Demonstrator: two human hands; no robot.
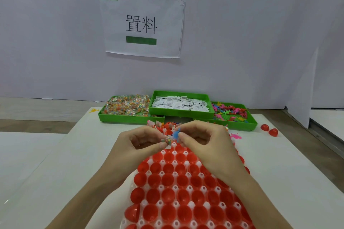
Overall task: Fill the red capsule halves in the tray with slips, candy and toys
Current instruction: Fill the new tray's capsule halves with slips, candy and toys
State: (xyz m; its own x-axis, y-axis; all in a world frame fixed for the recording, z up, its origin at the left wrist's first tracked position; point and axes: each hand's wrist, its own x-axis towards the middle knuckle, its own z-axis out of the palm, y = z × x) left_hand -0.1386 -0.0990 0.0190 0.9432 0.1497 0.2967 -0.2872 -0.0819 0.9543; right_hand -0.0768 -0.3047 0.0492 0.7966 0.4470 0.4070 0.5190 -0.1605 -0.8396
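A white tray [189, 188] holds several rows of red capsule halves [168, 194], most of them hollow; the far row, partly hidden behind my hands, shows slips and toys inside. My left hand [137, 140] pinches a small candy packet [167, 141] with a slip above the tray's far end. My right hand [202, 142] pinches a blue toy figure [176, 134] right beside it. The two hands nearly touch.
Three green bins stand at the back: candy packets [128, 107] on the left, paper slips [179, 104] in the raised middle one, coloured toys [230, 111] on the right. Two loose red halves [269, 129] and a pink toy [236, 136] lie at the right. A yellow toy [94, 110] lies left.
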